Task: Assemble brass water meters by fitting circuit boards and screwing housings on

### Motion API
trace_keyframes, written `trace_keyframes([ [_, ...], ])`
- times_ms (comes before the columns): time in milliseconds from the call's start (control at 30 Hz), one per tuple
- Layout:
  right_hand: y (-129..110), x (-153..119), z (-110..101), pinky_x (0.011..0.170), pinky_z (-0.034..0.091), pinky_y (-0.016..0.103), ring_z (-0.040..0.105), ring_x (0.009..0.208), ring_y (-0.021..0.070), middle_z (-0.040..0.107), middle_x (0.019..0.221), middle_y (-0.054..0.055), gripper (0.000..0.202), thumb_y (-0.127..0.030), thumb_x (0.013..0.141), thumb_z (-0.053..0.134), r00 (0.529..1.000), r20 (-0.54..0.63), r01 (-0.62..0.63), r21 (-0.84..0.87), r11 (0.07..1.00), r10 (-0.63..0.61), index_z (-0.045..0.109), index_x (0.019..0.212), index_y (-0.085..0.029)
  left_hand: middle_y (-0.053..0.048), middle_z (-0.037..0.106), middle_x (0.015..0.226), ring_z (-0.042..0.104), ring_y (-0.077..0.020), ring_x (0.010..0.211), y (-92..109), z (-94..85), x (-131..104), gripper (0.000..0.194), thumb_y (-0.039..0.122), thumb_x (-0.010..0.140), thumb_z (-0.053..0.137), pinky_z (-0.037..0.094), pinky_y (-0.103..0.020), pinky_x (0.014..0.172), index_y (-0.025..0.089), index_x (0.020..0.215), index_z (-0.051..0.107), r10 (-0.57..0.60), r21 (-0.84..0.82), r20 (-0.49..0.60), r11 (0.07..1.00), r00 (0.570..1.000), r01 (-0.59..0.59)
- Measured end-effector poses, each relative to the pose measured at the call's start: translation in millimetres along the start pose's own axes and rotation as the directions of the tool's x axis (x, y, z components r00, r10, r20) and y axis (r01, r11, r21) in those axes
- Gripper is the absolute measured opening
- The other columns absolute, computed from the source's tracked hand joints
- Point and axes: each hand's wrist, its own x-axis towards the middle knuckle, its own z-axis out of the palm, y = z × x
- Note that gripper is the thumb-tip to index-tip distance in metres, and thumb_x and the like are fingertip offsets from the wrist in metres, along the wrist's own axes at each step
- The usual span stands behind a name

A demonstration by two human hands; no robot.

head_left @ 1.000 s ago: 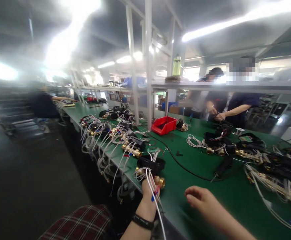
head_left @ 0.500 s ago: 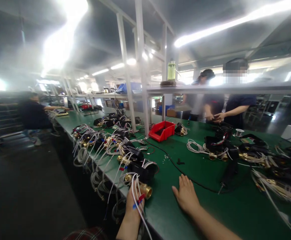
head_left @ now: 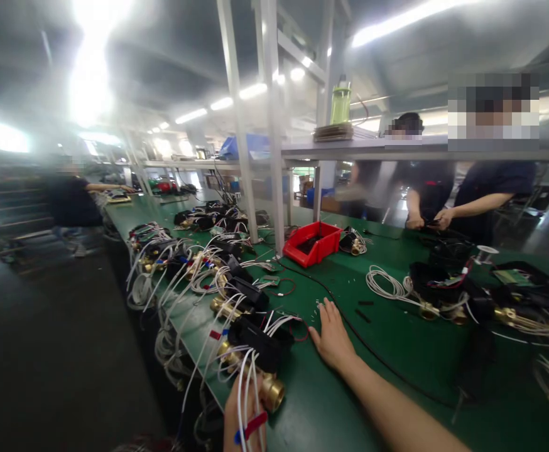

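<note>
At the near edge of the green workbench, my left hand is closed around a brass pipe fitting, partly behind hanging white cables. Red and blue tags are on those cables. A black housing is joined to the brass part. My right hand lies on the bench top with fingers stretched out, holding nothing. Its fingertips are beside small white bits. Just right of it, a black cord runs across the bench, with two short black strips beyond.
A row of similar brass and black assemblies trails cables over the left edge. A red bin stands by the shelf post. More assemblies and a dark power tool lie at right. Co-workers stand across the bench.
My right hand has slid forward and left over the bench, toward the white bits. The left hand keeps its hold on the brass fitting. The camera's view has shifted.
</note>
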Motion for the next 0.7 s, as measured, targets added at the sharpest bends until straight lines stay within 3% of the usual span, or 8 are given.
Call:
trace_keyframes([
  [100,-7,42,9,0.114,0.017,0.038,0.013,0.141,0.0292,0.016,0.154,0.016,0.071,-0.045,0.088,0.048,1.000,0.013,0.026,0.047,0.999,-0.026,0.030,0.143,-0.004,-0.003,0.066,0.084,0.065,-0.0255,0.084,7,6.2,-3,0.054,0.033,0.053,0.083,0.053,-0.031,0.071,0.022,0.102,0.063,-0.015,-0.042,0.108,0.999,0.994,0.019],
  [167,-9,60,15,0.113,0.020,0.044,0.022,0.138,0.0300,0.029,0.148,0.019,0.057,-0.039,0.091,0.047,0.999,0.022,0.037,0.069,0.997,-0.039,0.042,0.137,-0.005,-0.003,0.065,0.085,0.064,-0.0243,0.084,13,9.4,-7,0.057,0.031,0.053,0.084,0.051,-0.030,0.072,0.021,0.105,0.062,-0.010,-0.036,0.169,0.999,0.986,0.016],
  [300,-6,56,14,0.107,0.031,0.050,0.046,0.125,0.0240,0.054,0.130,0.011,0.030,-0.031,0.094,0.050,0.995,0.028,0.094,0.111,0.989,-0.097,0.058,0.117,-0.014,-0.004,0.065,0.085,0.062,-0.0223,0.085,20,14.0,-12,0.054,0.031,0.055,0.084,0.050,-0.027,0.074,0.019,0.103,0.062,-0.006,0.045,0.221,0.999,0.975,-0.004],
  [433,6,7,-1,0.104,0.038,0.042,0.054,0.116,0.0194,0.061,0.122,0.009,0.023,-0.020,0.094,0.048,0.988,0.017,0.149,0.151,0.977,-0.153,0.064,0.109,-0.014,-0.004,0.066,0.084,0.063,-0.0231,0.084,19,14.5,-8,0.050,0.033,0.050,0.086,0.050,-0.027,0.073,0.019,0.093,0.064,0.022,0.151,0.211,0.987,0.977,-0.055],
  [533,25,-44,-15,0.104,0.039,0.032,0.056,0.115,0.0171,0.064,0.120,0.008,0.029,-0.014,0.092,0.043,0.985,0.011,0.166,0.166,0.972,-0.170,0.068,0.108,-0.014,-0.005,0.067,0.078,0.064,-0.0253,0.077,21,11.5,2,0.044,0.037,0.047,0.086,0.050,-0.030,0.068,0.018,0.081,0.064,0.015,0.351,0.247,0.931,0.969,-0.104],
  [600,40,-81,-25,0.105,0.040,0.029,0.057,0.114,0.0167,0.064,0.119,0.007,0.031,-0.015,0.091,0.043,0.985,0.016,0.164,0.170,0.972,-0.170,0.068,0.108,-0.015,-0.005,0.067,0.071,0.063,-0.0273,0.071,26,9.4,11,0.041,0.040,0.047,0.085,0.049,-0.032,0.064,0.017,0.074,0.063,-0.009,0.540,0.271,0.829,0.963,-0.144],
  [700,61,-138,-42,0.106,0.038,0.029,0.056,0.115,0.0164,0.064,0.120,0.006,0.032,-0.016,0.092,0.042,0.988,0.022,0.148,0.167,0.975,-0.154,0.068,0.109,-0.016,-0.006,0.066,0.066,0.063,-0.0311,0.070,34,9.6,26,0.037,0.044,0.051,0.081,0.047,-0.035,0.064,0.018,0.068,0.061,-0.047,0.777,0.303,0.591,0.952,-0.218],
])
